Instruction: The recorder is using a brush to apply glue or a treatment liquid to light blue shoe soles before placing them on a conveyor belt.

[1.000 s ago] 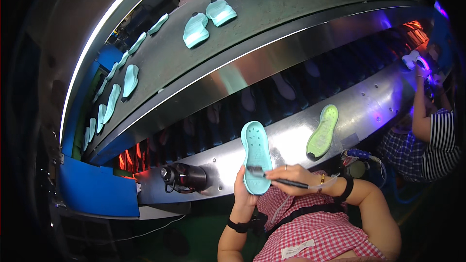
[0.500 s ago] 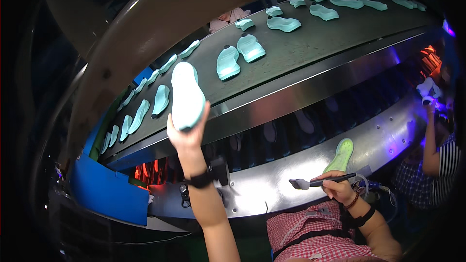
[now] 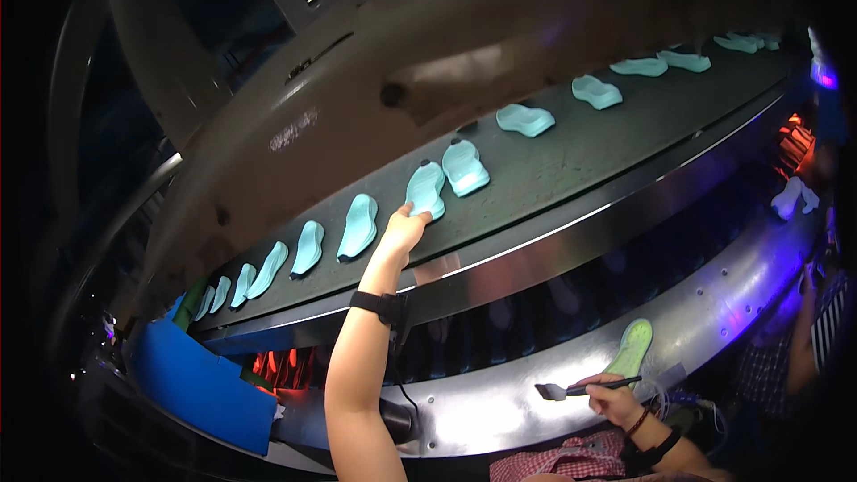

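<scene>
My left hand (image 3: 407,230) reaches up over the belt, its fingers closed on the near end of a pale turquoise shoe sole (image 3: 426,186) with a dark patch at its far end. Just right of it lies a similar turquoise sole (image 3: 465,168), apart from my hand. My right hand (image 3: 614,400) is closed round the black handle of a flat brush (image 3: 555,391), bristles pointing left above the metal ledge. Beyond my right hand lies a yellow-green sole (image 3: 636,345), its near end partly hidden by the hand and brush handle.
The dark conveyor belt (image 3: 527,178) carries several more turquoise soles (image 3: 359,227) to left and right. A brown hood (image 3: 357,116) hangs over its far side. In front runs a shiny metal ledge (image 3: 518,402). A blue panel (image 3: 214,393) stands at left, a co-worker's arm (image 3: 801,339) at right.
The sole my left hand held up now lies on the belt, and that hand has moved right to another sole. The view has tilted; my right hand still holds the brush.
</scene>
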`<state>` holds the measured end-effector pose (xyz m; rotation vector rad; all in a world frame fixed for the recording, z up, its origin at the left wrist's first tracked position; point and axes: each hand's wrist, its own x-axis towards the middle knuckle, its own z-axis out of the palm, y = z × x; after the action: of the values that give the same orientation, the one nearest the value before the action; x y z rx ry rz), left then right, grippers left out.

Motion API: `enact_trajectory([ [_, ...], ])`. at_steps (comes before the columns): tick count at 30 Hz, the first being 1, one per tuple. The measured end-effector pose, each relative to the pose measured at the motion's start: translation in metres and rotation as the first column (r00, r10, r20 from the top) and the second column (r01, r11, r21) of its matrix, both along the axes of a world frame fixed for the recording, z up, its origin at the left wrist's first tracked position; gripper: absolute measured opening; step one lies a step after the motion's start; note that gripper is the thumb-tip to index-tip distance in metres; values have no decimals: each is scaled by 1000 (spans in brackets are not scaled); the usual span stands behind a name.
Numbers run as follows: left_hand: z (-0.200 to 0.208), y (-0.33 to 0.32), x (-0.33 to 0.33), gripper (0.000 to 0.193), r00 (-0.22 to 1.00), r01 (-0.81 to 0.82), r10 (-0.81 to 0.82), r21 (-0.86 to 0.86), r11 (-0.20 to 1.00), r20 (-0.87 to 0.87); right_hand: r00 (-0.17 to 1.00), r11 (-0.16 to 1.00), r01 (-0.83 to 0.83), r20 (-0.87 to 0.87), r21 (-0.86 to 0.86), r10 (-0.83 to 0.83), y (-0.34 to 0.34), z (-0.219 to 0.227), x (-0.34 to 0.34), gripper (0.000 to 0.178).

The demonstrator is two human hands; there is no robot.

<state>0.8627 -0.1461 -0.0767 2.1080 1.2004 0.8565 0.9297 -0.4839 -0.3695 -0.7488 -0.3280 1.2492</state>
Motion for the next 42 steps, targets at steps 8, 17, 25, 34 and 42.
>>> enact_trajectory([
  [8,-4,25,28,26,959,137,-119,55,989,-256,986,998,37,-160,-52,-45,-15,-21,0,17],
  [17,-45,-51,-36,24,883,171,-194,91,981,428,987,987,156,-45,30,-155,-10,-7,16,26],
  [25,-96,-122,-124,47,667,619,-186,-398,677,721,968,979,206,145,3,-204,-6,1,20,26],
  [34,-188,-144,-95,57,479,855,-78,-444,267,875,943,966,257,227,-27,-244,10,-3,20,25],
  [42,-274,-221,-126,77,372,835,347,-474,279,861,940,989,-101,337,109,59,13,37,-10,25],
])
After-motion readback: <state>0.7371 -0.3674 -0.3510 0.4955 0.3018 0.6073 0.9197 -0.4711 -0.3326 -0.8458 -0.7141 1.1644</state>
